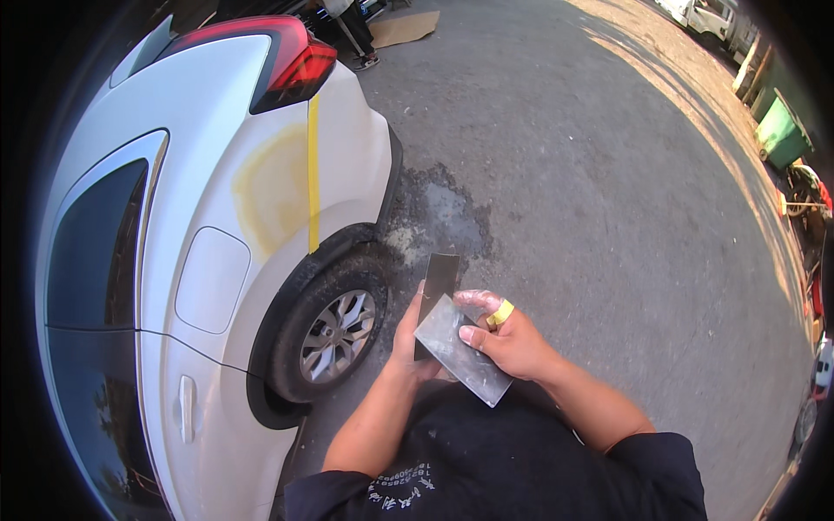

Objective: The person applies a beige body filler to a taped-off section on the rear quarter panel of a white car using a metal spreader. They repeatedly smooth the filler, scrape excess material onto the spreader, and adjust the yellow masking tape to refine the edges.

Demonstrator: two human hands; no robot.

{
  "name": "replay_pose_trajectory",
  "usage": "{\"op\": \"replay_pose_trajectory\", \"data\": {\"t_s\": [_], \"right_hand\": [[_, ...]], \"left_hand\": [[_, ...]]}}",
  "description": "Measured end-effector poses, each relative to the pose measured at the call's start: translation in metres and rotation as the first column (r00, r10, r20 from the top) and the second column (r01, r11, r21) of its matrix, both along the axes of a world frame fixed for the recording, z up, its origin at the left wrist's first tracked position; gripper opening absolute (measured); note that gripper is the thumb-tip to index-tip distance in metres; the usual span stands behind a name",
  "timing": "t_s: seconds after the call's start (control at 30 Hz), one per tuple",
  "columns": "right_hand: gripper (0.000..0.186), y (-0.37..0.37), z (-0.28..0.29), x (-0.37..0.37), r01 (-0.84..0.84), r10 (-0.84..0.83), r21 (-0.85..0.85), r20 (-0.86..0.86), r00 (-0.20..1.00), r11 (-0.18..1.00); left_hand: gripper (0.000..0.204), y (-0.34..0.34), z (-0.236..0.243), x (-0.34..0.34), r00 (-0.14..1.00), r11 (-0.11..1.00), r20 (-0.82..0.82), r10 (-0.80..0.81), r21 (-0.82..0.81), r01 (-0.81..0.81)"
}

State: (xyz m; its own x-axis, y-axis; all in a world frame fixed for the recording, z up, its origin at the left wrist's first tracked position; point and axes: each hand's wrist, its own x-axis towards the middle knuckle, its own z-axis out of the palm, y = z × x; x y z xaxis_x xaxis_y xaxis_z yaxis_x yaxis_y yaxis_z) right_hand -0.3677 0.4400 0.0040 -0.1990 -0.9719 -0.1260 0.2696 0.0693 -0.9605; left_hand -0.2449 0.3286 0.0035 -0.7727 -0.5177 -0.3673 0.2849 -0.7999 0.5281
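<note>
My left hand [408,339] is closed around the edge of a dark, flat rectangular plate [442,273], which stands up from the palm. My right hand [519,343] pinches a silvery, smeared putty spreader [467,373] with the thumb on its face. The spreader lies across the lower part of the dark plate, hiding it and some of my left fingers. Yellow tape [500,313] wraps a finger of my right hand, and whitish residue marks the fingertips. Both hands are in front of my body, right of the car's rear wheel [337,337].
A white car [217,174] fills the left side. Its rear panel bears a yellowish sanded patch [274,187] beside a yellow tape strip [314,174]. A damp stain [447,213] marks the pavement. Farther off are cardboard [406,29], a person's legs [356,30] and a green bin [782,132].
</note>
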Motion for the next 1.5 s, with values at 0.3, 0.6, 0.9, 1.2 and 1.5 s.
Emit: {"op": "replay_pose_trajectory", "data": {"t_s": [0.3, 0.6, 0.9, 1.2, 1.5], "right_hand": [[0.044, -0.002, 0.016, 0.001, -0.002, 0.012, 0.12, -0.083, 0.997, 0.993], [0.047, -0.004, 0.008, 0.002, 0.032, -0.026, 0.048, -0.108, 0.994, 0.998], [0.051, 0.009, -0.016, 0.018, 0.157, -0.127, -0.069, 0.326, 0.937, 0.985], [0.051, -0.003, -0.008, -0.011, 0.279, -0.249, -0.089, 0.253, 0.935, 0.956], [0.05, 0.006, -0.019, -0.001, 0.177, -0.182, -0.046, -0.278, 0.943, 0.983]], "left_hand": [[0.04, -0.004, 0.006, 0.007, 0.997, 0.996, 0.075, 0.021, -0.084, -0.015], [0.042, 0.01, 0.03, -0.004, 0.971, 0.995, 0.22, 0.093, -0.049, -0.084], [0.056, -0.01, -0.002, 0.015, 0.769, 0.361, 0.347, 0.537, -0.918, 0.162], [0.056, -0.013, 0.009, 0.026, 0.857, 0.265, 0.119, 0.501, -0.964, -0.021], [0.046, 0.001, 0.016, 0.03, 0.969, 0.807, -0.099, 0.225, -0.539, -0.242]]}}
